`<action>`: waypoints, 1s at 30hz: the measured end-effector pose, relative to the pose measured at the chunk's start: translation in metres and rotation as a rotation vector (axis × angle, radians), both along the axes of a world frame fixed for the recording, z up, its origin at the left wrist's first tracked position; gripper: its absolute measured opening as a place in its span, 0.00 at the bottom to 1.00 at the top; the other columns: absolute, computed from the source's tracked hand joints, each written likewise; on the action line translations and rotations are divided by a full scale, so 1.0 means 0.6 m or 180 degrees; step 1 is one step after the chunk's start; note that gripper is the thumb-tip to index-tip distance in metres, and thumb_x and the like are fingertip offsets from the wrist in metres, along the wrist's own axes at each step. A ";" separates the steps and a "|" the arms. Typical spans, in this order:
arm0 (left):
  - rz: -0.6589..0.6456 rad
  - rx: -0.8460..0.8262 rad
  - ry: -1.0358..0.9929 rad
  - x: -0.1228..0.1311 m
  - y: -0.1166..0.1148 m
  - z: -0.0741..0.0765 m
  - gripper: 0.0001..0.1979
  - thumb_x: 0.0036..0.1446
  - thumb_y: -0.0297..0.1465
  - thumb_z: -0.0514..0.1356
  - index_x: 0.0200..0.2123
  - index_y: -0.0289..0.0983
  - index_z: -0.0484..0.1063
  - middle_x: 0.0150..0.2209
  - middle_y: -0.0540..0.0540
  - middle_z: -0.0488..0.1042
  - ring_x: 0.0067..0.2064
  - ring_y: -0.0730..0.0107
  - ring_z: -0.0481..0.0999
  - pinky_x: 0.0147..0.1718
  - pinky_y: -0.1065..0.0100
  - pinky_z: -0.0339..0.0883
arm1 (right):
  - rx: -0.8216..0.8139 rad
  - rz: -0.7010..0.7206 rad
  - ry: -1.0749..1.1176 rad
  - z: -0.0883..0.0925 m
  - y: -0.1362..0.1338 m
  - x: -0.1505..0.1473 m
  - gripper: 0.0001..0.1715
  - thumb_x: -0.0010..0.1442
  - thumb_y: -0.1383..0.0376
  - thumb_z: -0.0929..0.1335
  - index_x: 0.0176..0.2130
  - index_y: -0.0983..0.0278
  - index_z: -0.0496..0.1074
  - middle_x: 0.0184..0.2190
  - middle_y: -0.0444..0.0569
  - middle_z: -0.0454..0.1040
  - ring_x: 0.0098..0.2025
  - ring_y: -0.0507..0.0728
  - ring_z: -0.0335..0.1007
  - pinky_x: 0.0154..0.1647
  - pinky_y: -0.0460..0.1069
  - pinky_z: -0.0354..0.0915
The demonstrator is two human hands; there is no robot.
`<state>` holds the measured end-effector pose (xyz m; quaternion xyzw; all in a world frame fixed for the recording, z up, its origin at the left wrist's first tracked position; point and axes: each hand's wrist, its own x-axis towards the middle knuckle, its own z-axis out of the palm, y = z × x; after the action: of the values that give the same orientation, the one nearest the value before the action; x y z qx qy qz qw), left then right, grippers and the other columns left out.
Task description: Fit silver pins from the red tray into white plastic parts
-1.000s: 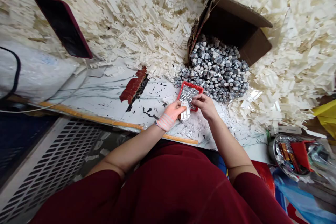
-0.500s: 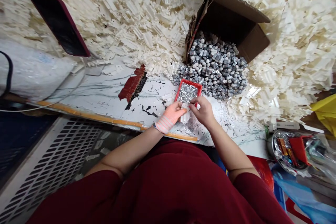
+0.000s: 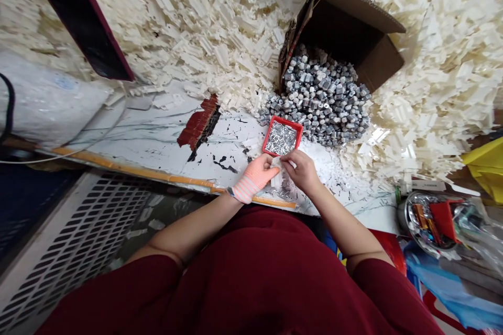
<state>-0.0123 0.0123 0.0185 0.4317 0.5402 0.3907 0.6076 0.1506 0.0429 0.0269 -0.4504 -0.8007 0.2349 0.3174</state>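
My left hand (image 3: 255, 175), in an orange-and-white striped glove, is closed on a small white plastic piece (image 3: 276, 178) just in front of the red tray. My bare right hand (image 3: 302, 170) pinches at the top end of that same piece; whether a small pin sits between its fingertips is too fine to tell. The red tray (image 3: 266, 148) holds many short silvery metal pins (image 3: 281, 137). More pins lie loose under the hands near the table edge.
A cardboard box (image 3: 379, 65) on its side spills grey cylindrical parts (image 3: 326, 104). Heaps of white plastic pieces (image 3: 220, 21) cover the back. A phone (image 3: 88, 31) stands at left, a torn red cardboard scrap (image 3: 196, 125) lies mid-table, and a metal bowl (image 3: 404, 214) is at right.
My right hand has shifted slightly left and its fingers have come closer to the top of the white piece. My left hand keeps its hold.
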 end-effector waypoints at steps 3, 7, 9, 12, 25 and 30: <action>-0.0036 0.0015 -0.0015 -0.003 -0.002 -0.011 0.10 0.47 0.30 0.62 0.33 0.37 0.65 0.20 0.56 0.67 0.20 0.74 0.68 0.19 0.73 0.58 | -0.0577 -0.0139 0.0479 -0.005 -0.001 0.002 0.04 0.56 0.64 0.69 0.34 0.61 0.74 0.32 0.48 0.77 0.36 0.56 0.73 0.41 0.52 0.69; -0.0088 -0.0164 -0.0453 -0.005 -0.004 -0.016 0.12 0.48 0.34 0.63 0.35 0.37 0.66 0.20 0.56 0.66 0.18 0.76 0.66 0.18 0.73 0.58 | -0.1728 -0.0444 0.1634 -0.009 0.000 0.006 0.16 0.48 0.58 0.74 0.36 0.61 0.71 0.30 0.45 0.76 0.33 0.54 0.74 0.39 0.52 0.71; -0.0079 -0.0214 -0.0647 -0.004 -0.004 -0.019 0.13 0.48 0.34 0.63 0.35 0.36 0.66 0.21 0.55 0.68 0.19 0.76 0.67 0.18 0.74 0.59 | -0.2076 -0.0444 0.1965 -0.007 0.000 0.007 0.21 0.45 0.57 0.76 0.36 0.61 0.70 0.30 0.44 0.76 0.33 0.53 0.74 0.38 0.51 0.71; -0.0076 -0.0240 -0.0791 -0.003 -0.006 -0.021 0.14 0.48 0.34 0.63 0.36 0.36 0.65 0.24 0.53 0.70 0.21 0.75 0.69 0.19 0.73 0.62 | -0.2244 -0.0436 0.2074 -0.003 -0.002 0.007 0.22 0.44 0.58 0.76 0.37 0.61 0.68 0.30 0.43 0.76 0.32 0.52 0.73 0.37 0.50 0.70; -0.0199 -0.0375 -0.0947 -0.001 -0.012 -0.014 0.15 0.49 0.35 0.63 0.37 0.37 0.63 0.23 0.54 0.70 0.21 0.72 0.72 0.20 0.71 0.65 | -0.1134 -0.0395 0.0729 0.014 -0.022 -0.003 0.08 0.53 0.63 0.67 0.35 0.62 0.69 0.26 0.43 0.72 0.27 0.51 0.67 0.31 0.47 0.65; -0.0222 -0.0331 -0.0964 0.001 -0.015 -0.019 0.14 0.48 0.34 0.64 0.33 0.37 0.62 0.22 0.56 0.68 0.21 0.74 0.71 0.21 0.73 0.65 | -0.1342 -0.0414 0.0898 0.010 -0.020 0.002 0.10 0.50 0.61 0.71 0.33 0.62 0.69 0.27 0.43 0.73 0.27 0.51 0.68 0.32 0.48 0.66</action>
<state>-0.0117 0.0032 0.0071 0.3543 0.4466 0.4015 0.7168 0.1517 0.0309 0.0331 -0.5199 -0.6513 0.4362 0.3396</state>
